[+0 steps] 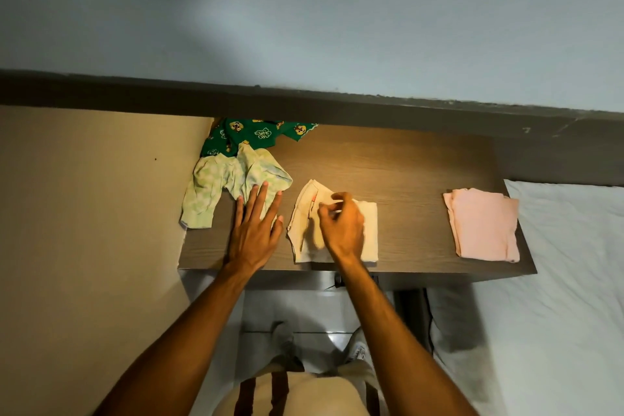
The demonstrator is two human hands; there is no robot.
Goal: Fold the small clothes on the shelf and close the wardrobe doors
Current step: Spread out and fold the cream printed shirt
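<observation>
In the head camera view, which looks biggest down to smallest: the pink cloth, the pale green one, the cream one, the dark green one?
1. Pale green garment, spread out.
2. Pink folded cloth and cream cloth look alike; a hand hides part of the cream one.
3. Dark green printed garment, mostly hidden, so unsure.

A pale blue-grey wall (304,10) fills the upper half of the frame, above a dark ledge (371,111). At the right edge lies a bed (557,280) under a white, slightly wrinkled sheet. A beige panel (84,213) covers the left side, and light tiled floor (304,314) (partly in shadow) shows at lower centre.
</observation>
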